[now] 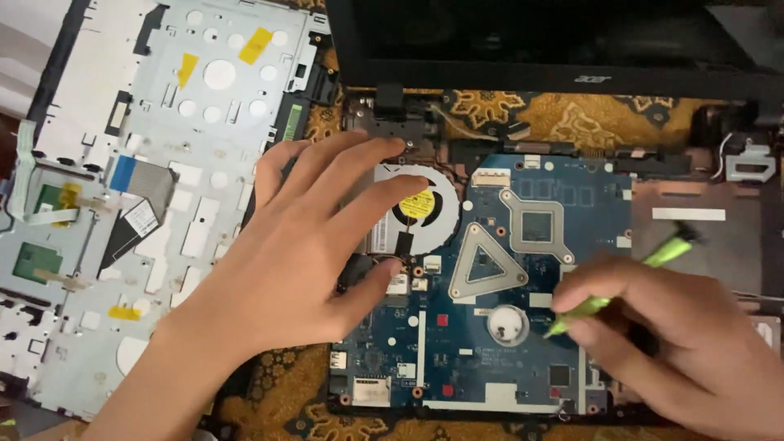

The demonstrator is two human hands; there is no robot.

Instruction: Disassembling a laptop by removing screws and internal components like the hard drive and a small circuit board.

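Keyboard panel (155,163) left of motherboard (490,286).

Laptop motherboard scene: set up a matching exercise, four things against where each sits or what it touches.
Things:
1. left hand
2. right hand
3. keyboard-side cover
4. laptop screen

Places:
A. along the top edge, dark
B. spread over the cooling fan
C. lying upturned, left of the blue motherboard
D. grip on a green tool, its tip on the board's right part

Pairs: 1-B, 2-D, 3-C, 4-A
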